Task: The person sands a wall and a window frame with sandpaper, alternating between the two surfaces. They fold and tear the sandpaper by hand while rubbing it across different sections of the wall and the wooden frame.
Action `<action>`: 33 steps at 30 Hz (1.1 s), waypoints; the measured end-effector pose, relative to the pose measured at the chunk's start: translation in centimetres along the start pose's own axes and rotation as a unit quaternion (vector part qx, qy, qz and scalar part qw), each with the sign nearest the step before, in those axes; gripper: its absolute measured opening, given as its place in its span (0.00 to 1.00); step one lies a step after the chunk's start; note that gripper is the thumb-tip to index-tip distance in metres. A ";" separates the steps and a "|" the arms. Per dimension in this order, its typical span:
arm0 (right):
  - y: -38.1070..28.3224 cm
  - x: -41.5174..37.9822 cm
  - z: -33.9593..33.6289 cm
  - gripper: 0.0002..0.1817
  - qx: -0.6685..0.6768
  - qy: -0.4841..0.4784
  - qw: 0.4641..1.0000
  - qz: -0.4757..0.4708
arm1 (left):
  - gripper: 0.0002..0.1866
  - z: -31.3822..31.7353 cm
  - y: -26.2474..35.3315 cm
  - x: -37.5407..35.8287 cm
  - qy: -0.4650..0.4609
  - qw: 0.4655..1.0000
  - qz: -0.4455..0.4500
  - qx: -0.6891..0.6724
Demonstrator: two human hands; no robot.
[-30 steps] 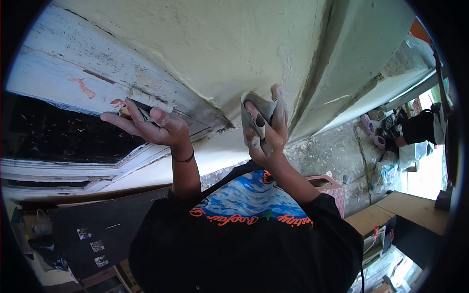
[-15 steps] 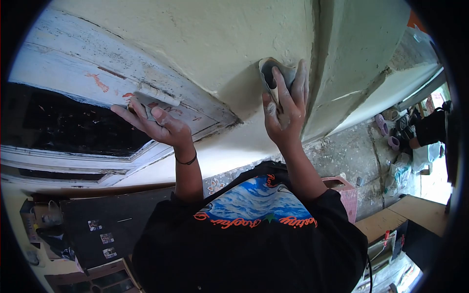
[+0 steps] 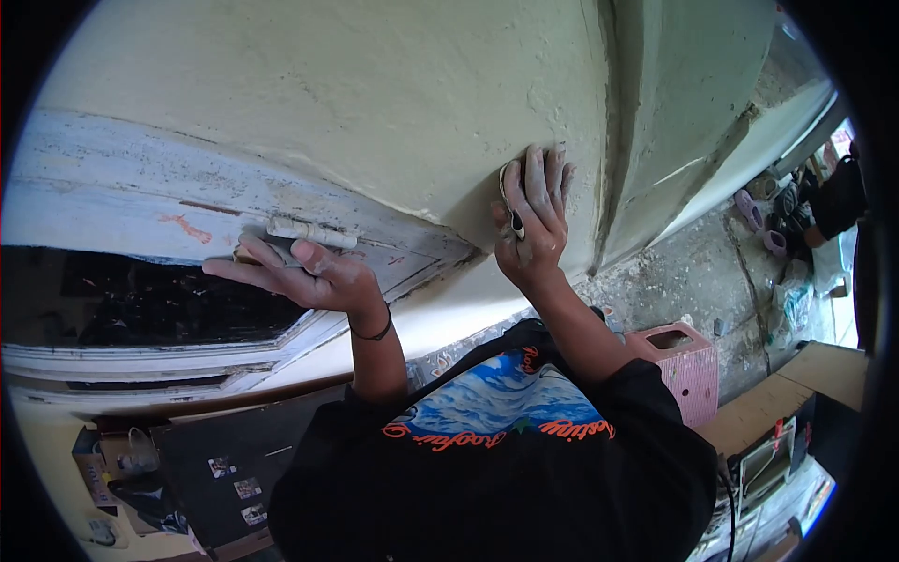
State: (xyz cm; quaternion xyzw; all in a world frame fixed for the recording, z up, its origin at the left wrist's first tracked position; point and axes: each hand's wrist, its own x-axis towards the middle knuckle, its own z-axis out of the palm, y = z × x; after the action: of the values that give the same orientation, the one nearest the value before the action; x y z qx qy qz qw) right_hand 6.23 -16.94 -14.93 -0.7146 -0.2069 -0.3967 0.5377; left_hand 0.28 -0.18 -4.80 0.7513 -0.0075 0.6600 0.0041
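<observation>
My right hand (image 3: 532, 225) is shut on a folded grey sheet of sandpaper (image 3: 507, 178) and presses it flat against the cream plastered wall (image 3: 375, 103), just left of a vertical ridge in the wall. Most of the sheet is hidden under my fingers. My left hand (image 3: 304, 272) lies with its fingers stretched out on the worn white window frame (image 3: 122, 197), right below a painted-over hinge (image 3: 311, 232). Both hands are dusted with white powder. A black band sits on my left wrist.
A dark window pane (image 3: 140, 300) lies below the frame. On the rough concrete floor stand a pink plastic stool (image 3: 684, 361), several sandals (image 3: 763, 225) and a brown board (image 3: 829, 370). A person in dark clothes (image 3: 838, 197) is at the far right.
My right hand went from off the wall, with the sandpaper loosely folded, up onto the plaster, and now presses it flat. My left hand stayed by the hinge. The view has shifted.
</observation>
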 end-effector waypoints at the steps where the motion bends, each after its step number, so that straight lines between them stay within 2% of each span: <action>1: -0.2 0.7 0.1 0.34 0.010 0.012 1.000 -0.015 | 0.27 0.0 0.0 0.0 0.002 1.000 0.000 0.003; 6: -2.2 3.6 0.3 0.32 0.040 0.065 0.997 -0.034 | 0.26 -0.3 -0.8 -0.1 -0.010 0.999 0.022 -0.030; 8: -1.7 1.8 0.8 0.29 0.041 0.075 0.996 -0.029 | 0.26 -0.5 -0.6 -0.3 -0.018 0.999 0.003 -0.050; 10: -0.6 -1.1 1.6 0.27 0.005 0.069 0.997 -0.026 | 0.32 -0.5 -0.4 -0.3 -0.015 0.999 -0.009 -0.034; 14: 1.0 -2.8 2.3 0.28 -0.046 0.036 0.997 -0.041 | 0.34 -0.6 -0.4 -0.3 -0.015 0.999 -0.008 -0.047; 16: -0.3 -0.4 2.0 0.26 -0.043 0.039 0.997 -0.047 | 0.34 -0.6 -0.2 -0.2 -0.008 0.997 -0.014 -0.071; 20: -4.6 8.0 1.7 0.29 0.021 0.091 0.984 -0.150 | 0.30 -0.6 -0.3 -0.4 -0.022 0.989 -0.027 -0.144; 22: -6.9 12.1 0.9 0.25 -0.015 0.065 0.976 -0.205 | 0.30 -1.1 -0.6 -0.6 -0.042 0.993 -0.036 -0.102; 23: -8.0 13.7 1.3 0.27 0.025 0.102 0.972 -0.208 | 0.30 -1.0 -0.6 -0.7 -0.032 0.993 -0.044 -0.109; 24: -8.8 14.9 1.7 0.36 0.066 0.138 0.965 -0.211 | 0.30 -0.9 -0.6 -0.7 -0.031 0.992 -0.044 -0.115; 25: -9.0 15.4 1.5 0.36 0.062 0.137 0.965 -0.213 | 0.30 -1.0 -0.6 -0.7 -0.030 0.993 -0.038 -0.108; 27: -9.5 16.1 1.5 0.39 0.146 0.224 0.931 -0.248 | 0.29 -1.2 -0.6 -0.6 -0.030 0.996 -0.034 -0.082; 28: -9.3 16.0 1.2 0.39 0.150 0.224 0.930 -0.251 | 0.29 -1.0 -0.6 -0.5 -0.026 0.996 -0.035 -0.079; 30: -8.4 14.1 0.0 0.35 0.058 0.056 0.984 -0.158 | 0.29 -0.8 -0.4 -0.5 -0.014 0.994 -0.055 -0.093; 32: -6.3 10.6 -0.4 0.31 0.040 -0.008 0.989 -0.141 | 0.29 -0.8 0.0 -0.3 -0.014 0.993 -0.058 -0.097; 33: -4.7 8.1 0.1 0.26 0.054 0.002 0.988 -0.144 | 0.29 -0.7 0.3 -0.2 -0.013 0.993 -0.062 -0.101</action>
State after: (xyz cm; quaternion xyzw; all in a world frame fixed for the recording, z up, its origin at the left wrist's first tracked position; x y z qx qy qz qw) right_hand 7.71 -16.29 -5.67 -0.6468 -0.3273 -0.4597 0.5131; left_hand -0.50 -0.42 -4.92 0.7547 -0.0274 0.6444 0.1204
